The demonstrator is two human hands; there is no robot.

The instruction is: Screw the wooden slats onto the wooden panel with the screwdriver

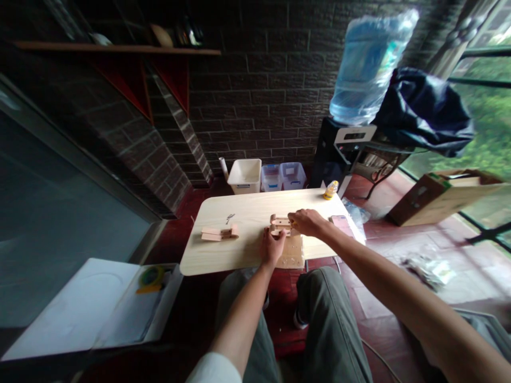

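A small wooden assembly [282,221] with rounded ends and dark holes lies on the table, partly covered by my hands. My left hand [273,246] grips its near left side, thumb on top. At its right end, the fingers of my right hand [307,221] are closed in a pinch; what they hold is too small to see. Under the near side of the assembly lies a brown board [291,254] with pale specks, at the table's front edge. Further left on the table [247,205] rest more joined wooden pieces [220,233], with small dark hardware [230,217] behind them.
A yellow-capped bottle [331,190] and a phone [341,225] are on the table's right side. Behind the table stand a cream bin [245,176] and clear bins [293,176]. A water dispenser [325,151] is at back right, a cardboard box [437,199] further right.
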